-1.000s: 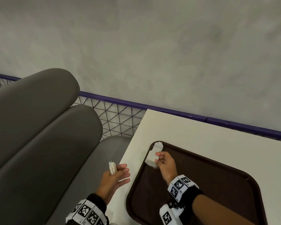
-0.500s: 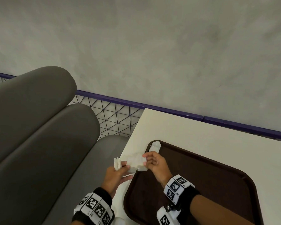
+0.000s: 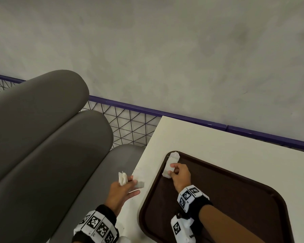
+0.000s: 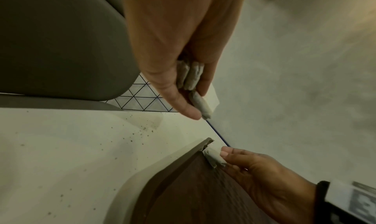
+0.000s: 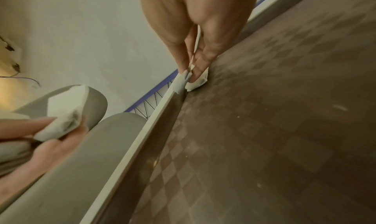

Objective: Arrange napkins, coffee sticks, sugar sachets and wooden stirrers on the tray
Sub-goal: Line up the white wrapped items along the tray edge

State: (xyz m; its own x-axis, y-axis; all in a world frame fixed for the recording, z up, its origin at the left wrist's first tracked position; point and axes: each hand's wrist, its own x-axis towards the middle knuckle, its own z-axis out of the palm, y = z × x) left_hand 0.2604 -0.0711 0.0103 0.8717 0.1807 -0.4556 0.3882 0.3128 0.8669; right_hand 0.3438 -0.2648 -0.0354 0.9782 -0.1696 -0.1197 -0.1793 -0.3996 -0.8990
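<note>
A dark brown tray point(image 3: 235, 199) lies on the white table point(image 3: 218, 141). One folded white napkin point(image 3: 174, 156) rests in the tray's far left corner. Just below it my right hand point(image 3: 171, 170) pinches a second napkin point(image 3: 167, 171) down against the tray; the right wrist view shows thumb and finger closed on this napkin point(image 5: 195, 81). My left hand point(image 3: 130, 181) hovers over the table's left edge and grips several folded napkins point(image 3: 122, 178), seen bunched between thumb and fingers point(image 4: 191, 76). No sticks, sachets or stirrers are in view.
A grey padded bench point(image 3: 51, 146) runs along the left of the table. Behind it stand a wire mesh panel point(image 3: 130, 127) with a purple rail and a grey wall point(image 3: 165, 50). Small dark crumbs point(image 4: 132, 131) dot the tabletop.
Half a second ago both hands met over the table edge with a napkin between them. My right hand has since carried that napkin back to the tray's far left corner; my left has drawn away.
</note>
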